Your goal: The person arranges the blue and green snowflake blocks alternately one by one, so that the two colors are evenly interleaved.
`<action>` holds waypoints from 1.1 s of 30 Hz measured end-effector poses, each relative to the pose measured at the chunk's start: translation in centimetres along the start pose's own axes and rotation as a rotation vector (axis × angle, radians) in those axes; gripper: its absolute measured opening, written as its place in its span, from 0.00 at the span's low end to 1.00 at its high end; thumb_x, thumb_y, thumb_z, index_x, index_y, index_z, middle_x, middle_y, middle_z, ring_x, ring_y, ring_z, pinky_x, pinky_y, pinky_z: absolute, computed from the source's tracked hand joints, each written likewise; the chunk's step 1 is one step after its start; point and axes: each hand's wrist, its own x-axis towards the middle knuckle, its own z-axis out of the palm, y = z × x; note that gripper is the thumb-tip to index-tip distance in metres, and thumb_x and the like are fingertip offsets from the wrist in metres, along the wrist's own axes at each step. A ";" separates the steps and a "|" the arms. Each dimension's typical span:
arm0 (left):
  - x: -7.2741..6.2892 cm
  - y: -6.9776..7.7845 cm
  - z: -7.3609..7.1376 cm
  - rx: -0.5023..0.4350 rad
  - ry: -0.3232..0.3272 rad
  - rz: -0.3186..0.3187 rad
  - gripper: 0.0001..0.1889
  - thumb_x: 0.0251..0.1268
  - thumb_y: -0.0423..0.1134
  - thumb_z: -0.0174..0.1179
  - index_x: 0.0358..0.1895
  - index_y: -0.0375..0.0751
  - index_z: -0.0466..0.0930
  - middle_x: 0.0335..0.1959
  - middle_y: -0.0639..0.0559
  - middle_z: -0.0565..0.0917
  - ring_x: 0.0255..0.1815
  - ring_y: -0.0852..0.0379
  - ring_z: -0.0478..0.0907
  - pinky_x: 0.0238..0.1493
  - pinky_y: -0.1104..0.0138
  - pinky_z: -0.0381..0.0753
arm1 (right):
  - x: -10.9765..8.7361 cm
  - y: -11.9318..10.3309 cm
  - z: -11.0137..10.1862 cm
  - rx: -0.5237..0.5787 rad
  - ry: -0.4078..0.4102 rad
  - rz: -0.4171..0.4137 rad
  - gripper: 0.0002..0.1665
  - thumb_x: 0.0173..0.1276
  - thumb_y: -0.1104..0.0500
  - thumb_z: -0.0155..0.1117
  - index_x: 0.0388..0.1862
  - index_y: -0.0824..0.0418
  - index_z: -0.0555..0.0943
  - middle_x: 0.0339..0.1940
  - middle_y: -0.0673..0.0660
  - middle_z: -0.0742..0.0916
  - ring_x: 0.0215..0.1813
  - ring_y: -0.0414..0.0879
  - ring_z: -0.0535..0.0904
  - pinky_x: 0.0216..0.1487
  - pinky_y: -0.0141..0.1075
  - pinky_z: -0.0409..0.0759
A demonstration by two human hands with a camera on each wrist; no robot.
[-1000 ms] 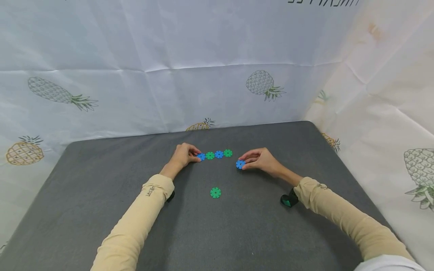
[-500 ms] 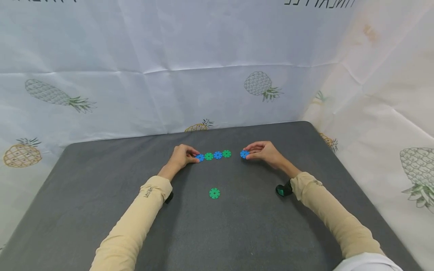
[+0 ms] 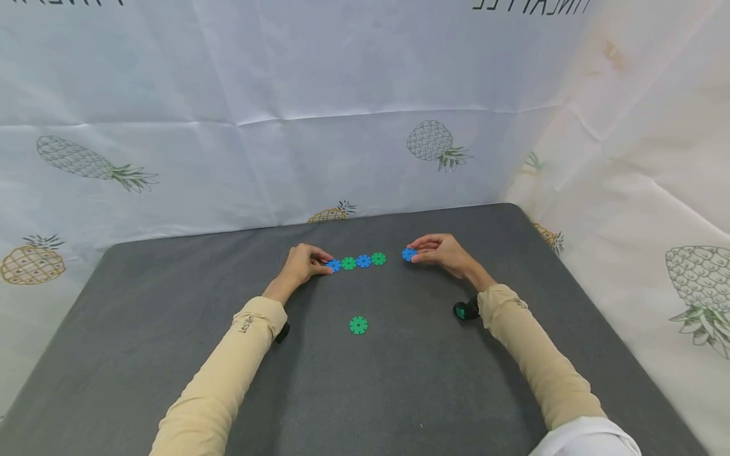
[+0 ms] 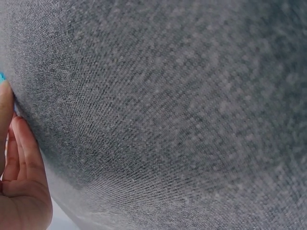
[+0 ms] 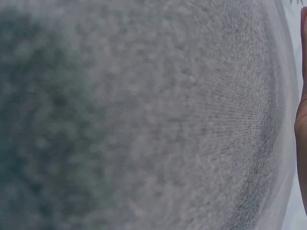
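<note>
Four-part wording aside, a row of notched plastic discs lies toward the far side of the table: a blue disc (image 3: 334, 265) at its left end, a green disc (image 3: 348, 263), a second blue disc (image 3: 363, 261) and a second green disc (image 3: 379, 258). My left hand (image 3: 302, 263) pinches the left-end blue disc between thumb and fingers. To the right of the row, apart from it, my right hand (image 3: 445, 251) pinches a loose blue disc (image 3: 408, 254). Another green disc (image 3: 358, 325) lies by itself nearer me.
The dark grey table (image 3: 365, 392) has rounded far corners. Behind it and on the right hangs white cloth (image 3: 342, 164) printed with pineapples. A dark strap (image 3: 466, 310) shows at the right wrist.
My right hand has moved the loose blue disc away from me, from below the row's level to about level with it. The left hand keeps its pinch on the row's end.
</note>
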 end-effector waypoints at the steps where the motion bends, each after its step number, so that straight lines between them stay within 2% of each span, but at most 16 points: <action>1: 0.0 0.0 0.0 0.000 0.002 -0.001 0.14 0.54 0.34 0.71 0.44 0.33 0.86 0.37 0.42 0.85 0.30 0.54 0.79 0.31 0.67 0.74 | 0.1 0.0 0.0 0.001 0.000 0.001 0.15 0.58 0.77 0.65 0.42 0.64 0.83 0.41 0.51 0.88 0.45 0.43 0.83 0.46 0.38 0.81; 11: 0.3 0.0 0.0 0.000 0.000 -0.011 0.13 0.54 0.33 0.71 0.44 0.33 0.86 0.37 0.43 0.85 0.29 0.55 0.78 0.30 0.69 0.74 | 0.9 0.0 -0.2 -0.016 0.028 0.049 0.20 0.58 0.77 0.66 0.50 0.79 0.77 0.40 0.52 0.88 0.44 0.43 0.83 0.46 0.38 0.81; 21: 0.1 0.2 0.0 -0.002 0.000 -0.017 0.13 0.54 0.33 0.71 0.44 0.34 0.87 0.36 0.43 0.85 0.27 0.56 0.77 0.29 0.68 0.73 | 2.1 0.1 0.5 -0.014 0.028 0.058 0.22 0.58 0.76 0.66 0.52 0.82 0.74 0.40 0.54 0.88 0.43 0.43 0.84 0.45 0.39 0.82; 29: 0.2 -0.1 0.3 -0.003 0.013 -0.013 0.13 0.53 0.33 0.71 0.43 0.34 0.87 0.35 0.44 0.85 0.26 0.57 0.76 0.28 0.69 0.72 | 2.6 0.0 1.2 -0.008 0.046 0.060 0.21 0.59 0.76 0.66 0.52 0.81 0.75 0.41 0.56 0.87 0.43 0.44 0.84 0.46 0.39 0.81; 33: 0.4 -0.1 0.3 -0.012 0.021 -0.035 0.13 0.52 0.33 0.72 0.42 0.35 0.87 0.35 0.45 0.85 0.25 0.59 0.75 0.28 0.69 0.72 | 2.8 0.0 1.4 -0.030 0.062 0.069 0.21 0.59 0.75 0.67 0.52 0.79 0.76 0.41 0.55 0.87 0.44 0.44 0.84 0.47 0.39 0.81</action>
